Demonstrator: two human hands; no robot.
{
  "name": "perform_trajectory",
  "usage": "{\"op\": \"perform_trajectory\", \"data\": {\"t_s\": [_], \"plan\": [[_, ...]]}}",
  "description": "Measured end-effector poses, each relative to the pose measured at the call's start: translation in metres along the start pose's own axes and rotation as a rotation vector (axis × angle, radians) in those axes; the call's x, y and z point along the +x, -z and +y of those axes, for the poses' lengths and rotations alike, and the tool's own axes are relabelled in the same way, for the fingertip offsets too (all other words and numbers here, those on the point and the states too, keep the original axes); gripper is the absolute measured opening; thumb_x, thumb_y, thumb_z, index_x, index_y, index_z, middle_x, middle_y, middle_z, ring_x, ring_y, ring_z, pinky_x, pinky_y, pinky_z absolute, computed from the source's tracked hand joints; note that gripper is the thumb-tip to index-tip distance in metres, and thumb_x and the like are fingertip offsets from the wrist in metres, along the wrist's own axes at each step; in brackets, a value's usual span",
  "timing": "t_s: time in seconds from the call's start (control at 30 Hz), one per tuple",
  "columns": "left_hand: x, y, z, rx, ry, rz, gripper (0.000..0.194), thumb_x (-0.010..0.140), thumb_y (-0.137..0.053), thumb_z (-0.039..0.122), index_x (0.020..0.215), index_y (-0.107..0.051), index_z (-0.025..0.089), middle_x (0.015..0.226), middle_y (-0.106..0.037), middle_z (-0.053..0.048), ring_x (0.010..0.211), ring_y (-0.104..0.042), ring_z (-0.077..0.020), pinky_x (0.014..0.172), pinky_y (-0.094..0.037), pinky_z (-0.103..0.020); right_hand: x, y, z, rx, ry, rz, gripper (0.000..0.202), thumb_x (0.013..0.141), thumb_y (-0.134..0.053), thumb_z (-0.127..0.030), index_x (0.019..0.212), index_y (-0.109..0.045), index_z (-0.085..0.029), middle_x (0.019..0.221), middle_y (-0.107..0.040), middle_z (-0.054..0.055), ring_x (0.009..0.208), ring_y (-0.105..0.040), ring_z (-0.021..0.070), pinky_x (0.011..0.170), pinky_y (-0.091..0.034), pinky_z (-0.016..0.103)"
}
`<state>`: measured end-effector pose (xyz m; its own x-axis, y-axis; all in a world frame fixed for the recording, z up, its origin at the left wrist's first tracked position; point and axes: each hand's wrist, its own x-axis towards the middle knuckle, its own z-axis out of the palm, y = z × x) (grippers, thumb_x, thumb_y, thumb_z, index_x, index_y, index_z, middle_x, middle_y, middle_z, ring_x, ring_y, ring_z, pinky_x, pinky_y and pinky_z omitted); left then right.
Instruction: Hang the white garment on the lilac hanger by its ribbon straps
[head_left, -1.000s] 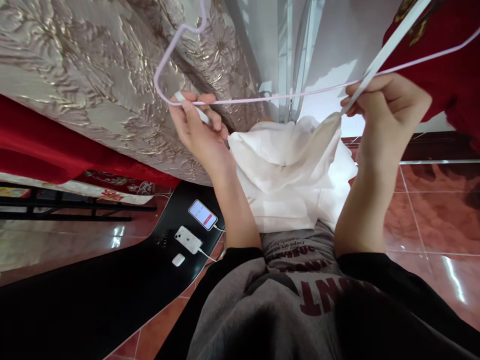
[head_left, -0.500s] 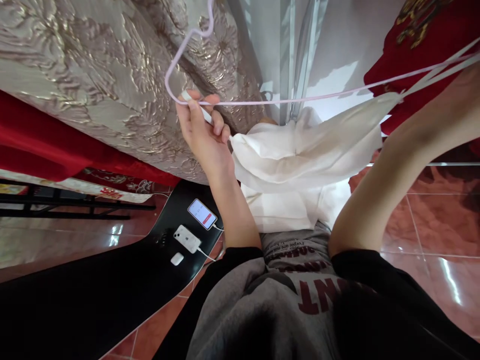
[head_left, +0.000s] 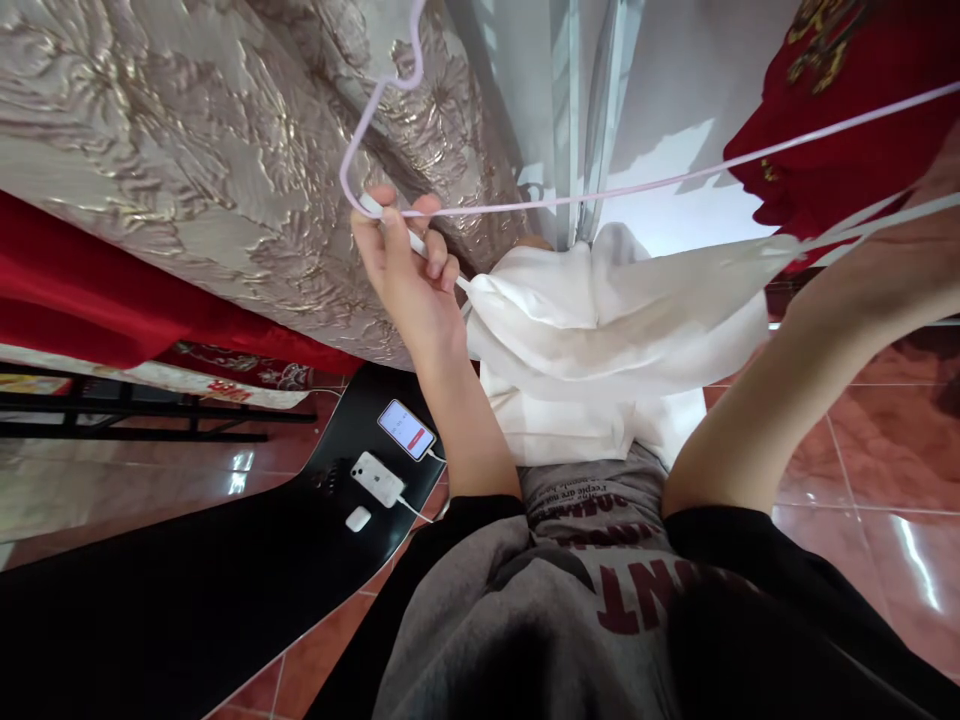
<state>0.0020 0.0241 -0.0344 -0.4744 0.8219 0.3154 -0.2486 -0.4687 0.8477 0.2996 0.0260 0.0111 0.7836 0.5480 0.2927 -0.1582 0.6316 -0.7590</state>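
My left hand (head_left: 412, 265) is closed around the lower corner of a pale pink clothes hanger (head_left: 540, 205). A white strap (head_left: 420, 243) runs through the same fingers and leads down to a sheer white garment (head_left: 600, 340). That garment hangs in loose folds in front of my shirt, below the hanger's long straight bar. Thin white straps (head_left: 855, 235) stretch from its other end toward the right edge, across my right forearm (head_left: 832, 290). My right hand lies beyond the frame, so its fingers are hidden.
Cream embossed curtain fabric (head_left: 247, 180) hangs close behind my left hand. Red cloth (head_left: 862, 110) hangs at the right. On a black bench (head_left: 225, 560) at lower left lie a lit phone (head_left: 406, 430), a white phone (head_left: 376, 479) and a small white case (head_left: 358, 518), with charging cables attached to the phones.
The hanger's bar has tilted more steeply, rising further toward the right. The garment's right-hand straps have dropped lower, away from the bar. My left hand keeps its grip.
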Motion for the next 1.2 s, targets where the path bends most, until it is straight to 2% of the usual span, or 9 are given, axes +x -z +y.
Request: {"op": "perform_trajectory", "data": {"t_s": [0.1, 0.27, 0.43, 0.6, 0.73, 0.87, 1.03, 1.13, 1.2], "plan": [[-0.002, -0.002, 0.002, -0.053, 0.015, -0.032, 0.016, 0.106, -0.045, 0.02, 0.097, -0.056, 0.026, 0.093, -0.07, -0.003, 0.052, -0.051, -0.0138, 0.044, -0.023, -0.028, -0.032, -0.008, 0.005, -0.074, 0.406, -0.428, 0.027, 0.095, -0.054, -0.021, 0.093, -0.079, -0.032, 0.095, -0.076, -0.006, 0.097, -0.072, 0.0137, 0.097, -0.055, 0.038], [-0.006, -0.002, 0.011, 0.037, -0.071, 0.005, 0.004, 0.099, -0.057, 0.027, 0.096, -0.06, 0.027, 0.092, -0.071, -0.002, 0.046, -0.046, -0.011, 0.041, -0.024, -0.025, -0.047, -0.023, 0.03, -0.61, 0.331, -0.871, 0.023, 0.084, -0.074, -0.043, 0.103, -0.075, -0.03, 0.101, -0.076, -0.001, 0.107, -0.067, 0.0207, 0.125, -0.031, 0.058], [-0.01, 0.019, 0.026, 0.248, -0.315, -0.023, 0.015, 0.091, -0.06, 0.027, 0.102, -0.07, 0.031, 0.11, -0.074, -0.006, 0.084, -0.073, -0.0243, 0.055, -0.05, -0.03, -0.045, -0.016, 0.031, -0.553, 0.287, -0.854, 0.017, 0.082, -0.075, -0.045, 0.094, -0.075, -0.034, 0.099, -0.076, -0.003, 0.102, -0.066, 0.019, 0.12, -0.036, 0.05], [-0.003, 0.033, 0.032, 0.229, -0.561, 0.129, 0.026, 0.087, -0.062, 0.017, 0.104, -0.077, 0.029, 0.122, -0.072, -0.007, 0.117, -0.066, -0.0346, 0.093, -0.056, -0.054, -0.045, -0.011, 0.023, -0.507, 0.301, -0.89, 0.017, 0.084, -0.072, -0.047, 0.097, -0.076, -0.036, 0.098, -0.076, -0.004, 0.102, -0.066, 0.017, 0.127, -0.026, 0.047], [0.027, 0.03, 0.036, 0.203, -0.62, -0.093, 0.018, 0.091, -0.072, 0.024, 0.107, -0.078, 0.02, 0.113, -0.074, -0.005, 0.117, -0.066, -0.031, 0.109, -0.05, -0.053, -0.047, -0.012, 0.028, -0.549, 0.327, -0.857, 0.016, 0.082, -0.074, -0.047, 0.092, -0.075, -0.034, 0.093, -0.075, -0.003, 0.101, -0.064, 0.0186, 0.128, -0.024, 0.051], [0.051, 0.01, 0.055, 0.37, -0.544, -0.389, 0.018, 0.097, -0.073, 0.021, 0.11, -0.075, 0.009, 0.099, -0.07, -0.003, 0.103, -0.069, -0.0212, 0.101, -0.055, -0.038, -0.052, -0.013, 0.032, -0.618, 0.324, -0.823, 0.023, 0.082, -0.071, -0.056, 0.087, -0.071, -0.033, 0.088, -0.072, -0.001, 0.104, -0.061, 0.0209, 0.126, -0.025, 0.054], [0.055, -0.013, 0.076, 0.354, -0.219, -0.299, 0.036, 0.097, -0.056, -0.008, 0.074, -0.068, 0.016, 0.07, -0.053, -0.001, 0.079, -0.067, -0.0173, 0.073, -0.059, -0.023, -0.053, -0.012, 0.029, -0.626, 0.332, -0.821, 0.027, 0.082, -0.067, -0.061, 0.088, -0.07, -0.035, 0.094, -0.073, -0.002, 0.104, -0.063, 0.0224, 0.125, -0.029, 0.056], [0.055, -0.013, 0.064, 0.398, -0.329, -0.342, 0.027, 0.1, -0.058, 0.0, 0.08, -0.067, 0.015, 0.073, -0.054, -0.002, 0.066, -0.059, -0.0136, 0.061, -0.053, -0.02, -0.053, -0.011, 0.026, -0.641, 0.338, -0.849, 0.022, 0.083, -0.066, -0.059, 0.091, -0.07, -0.038, 0.099, -0.074, -0.002, 0.107, -0.064, 0.0228, 0.124, -0.032, 0.057], [0.052, -0.01, 0.047, 0.31, -0.412, -0.169, 0.016, 0.098, -0.063, 0.004, 0.086, -0.061, 0.014, 0.075, -0.054, 0.0, 0.055, -0.054, -0.0096, 0.051, -0.046, -0.017, -0.055, -0.011, 0.026, -0.629, 0.357, -0.885, 0.019, 0.084, -0.066, -0.054, 0.096, -0.071, -0.039, 0.102, -0.074, -0.003, 0.108, -0.065, 0.0226, 0.126, -0.03, 0.059]]}}
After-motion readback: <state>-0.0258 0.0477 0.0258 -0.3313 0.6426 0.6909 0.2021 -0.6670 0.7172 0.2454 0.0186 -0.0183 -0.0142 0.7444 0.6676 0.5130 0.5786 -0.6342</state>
